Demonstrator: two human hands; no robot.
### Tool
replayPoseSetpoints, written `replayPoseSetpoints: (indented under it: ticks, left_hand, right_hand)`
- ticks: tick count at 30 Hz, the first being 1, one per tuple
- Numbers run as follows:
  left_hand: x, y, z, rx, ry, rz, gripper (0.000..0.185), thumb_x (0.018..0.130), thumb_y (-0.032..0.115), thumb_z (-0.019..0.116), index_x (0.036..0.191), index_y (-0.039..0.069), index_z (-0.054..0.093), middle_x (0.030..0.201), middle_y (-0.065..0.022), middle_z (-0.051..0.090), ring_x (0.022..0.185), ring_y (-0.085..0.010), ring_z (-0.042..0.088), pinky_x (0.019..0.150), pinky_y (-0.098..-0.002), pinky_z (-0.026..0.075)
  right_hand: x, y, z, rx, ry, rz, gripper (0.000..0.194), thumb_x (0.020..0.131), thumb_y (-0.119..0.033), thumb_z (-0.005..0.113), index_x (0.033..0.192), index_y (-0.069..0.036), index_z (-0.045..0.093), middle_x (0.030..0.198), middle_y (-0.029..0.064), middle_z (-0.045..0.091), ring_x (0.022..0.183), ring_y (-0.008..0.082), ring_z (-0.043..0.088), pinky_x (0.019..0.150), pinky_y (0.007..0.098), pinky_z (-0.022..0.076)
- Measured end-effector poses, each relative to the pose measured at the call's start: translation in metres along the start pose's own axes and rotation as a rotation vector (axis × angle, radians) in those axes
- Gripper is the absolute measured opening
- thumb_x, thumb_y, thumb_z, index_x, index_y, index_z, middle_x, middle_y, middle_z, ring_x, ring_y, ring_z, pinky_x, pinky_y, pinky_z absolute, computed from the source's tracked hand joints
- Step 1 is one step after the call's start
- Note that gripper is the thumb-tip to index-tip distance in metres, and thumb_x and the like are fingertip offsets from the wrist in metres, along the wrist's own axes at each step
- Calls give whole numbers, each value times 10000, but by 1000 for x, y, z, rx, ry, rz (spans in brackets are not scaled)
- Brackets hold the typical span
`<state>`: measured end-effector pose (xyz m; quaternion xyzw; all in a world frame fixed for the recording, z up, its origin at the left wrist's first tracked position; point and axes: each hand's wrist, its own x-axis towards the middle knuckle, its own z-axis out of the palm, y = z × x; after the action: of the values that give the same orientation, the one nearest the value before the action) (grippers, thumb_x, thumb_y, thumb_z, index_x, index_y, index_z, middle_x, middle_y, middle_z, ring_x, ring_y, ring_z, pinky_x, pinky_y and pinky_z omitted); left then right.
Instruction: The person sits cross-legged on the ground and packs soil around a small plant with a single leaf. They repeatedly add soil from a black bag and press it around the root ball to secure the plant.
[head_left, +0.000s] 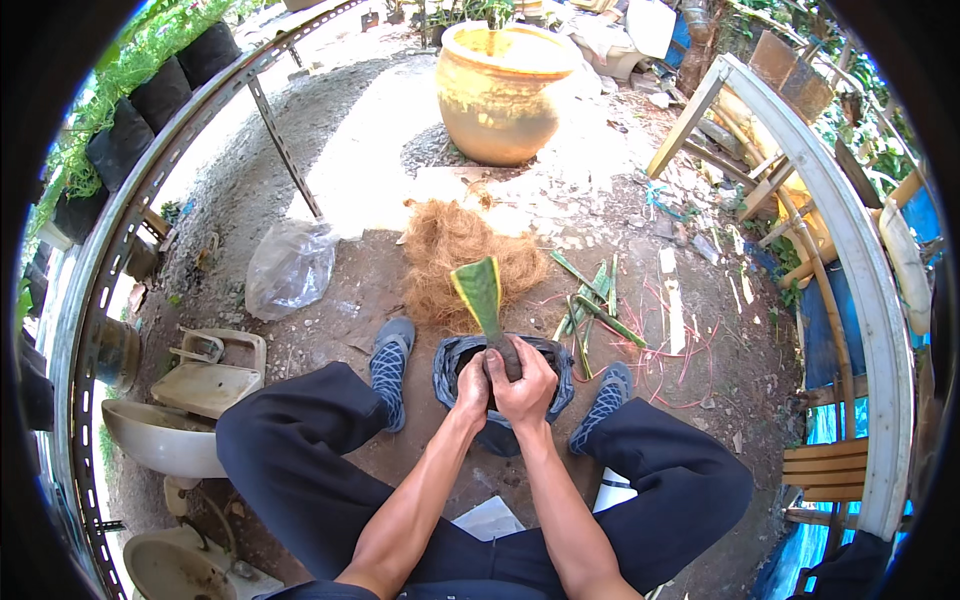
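A variegated snake plant leaf cutting (481, 292), green with yellow margins, stands upright between my hands. Dark soil (511, 361) is packed in a lump around its base. My left hand (472, 390) presses the lump from the left. From the other side, my right hand (528, 381) wraps it, thumb along the front. Both hands are over the mouth of a black plastic bag (450, 366), which stands on the ground between my feet with its rim rolled down. What the bag holds is mostly hidden by my hands.
Brown coconut fibre (465, 255) is heaped beyond the bag. Cut leaf pieces (600, 296) and red plastic string (679, 367) lie to the right. A clear plastic bag (292, 266) is at left, near old washbasins (161, 442). A large clay pot (499, 105) stands ahead; metal frames flank both sides.
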<state>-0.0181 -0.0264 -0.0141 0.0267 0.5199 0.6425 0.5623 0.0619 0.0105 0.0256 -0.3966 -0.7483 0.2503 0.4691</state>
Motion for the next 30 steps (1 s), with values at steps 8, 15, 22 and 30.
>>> replayPoseSetpoints:
  ticks: [8,15,22,30]
  left_hand:
    - [13,34,1,-184,-346,-220,412,1051,355,373,1225,57,596,1191,-103,657,1043,-207,659,922,-367,534]
    - [-3,31,14,-190,-226,-161,398,1061,342,369,1213,51,595,1125,-97,675,975,-201,673,869,-348,554]
    - [-11,39,14,-152,-149,-211,372,1032,283,392,1169,29,626,1080,-90,682,932,-192,664,847,-349,533]
    - [-10,33,11,-207,-197,-120,423,1027,328,387,1209,22,614,1165,-113,660,1039,-215,644,940,-371,504]
  right_hand:
    - [9,17,-5,500,-29,366,397,934,-288,653,1083,79,682,1060,194,717,1044,253,668,1040,401,376]
    - [5,17,-3,502,-45,303,458,907,-320,697,1153,66,665,1129,183,704,1153,261,626,1175,476,177]
    - [-4,16,0,744,32,428,514,806,-245,815,1188,57,651,992,88,736,955,146,659,1143,401,258]
    - [7,-1,-4,668,67,394,319,867,-160,757,1086,54,667,974,56,700,907,123,631,905,278,458]
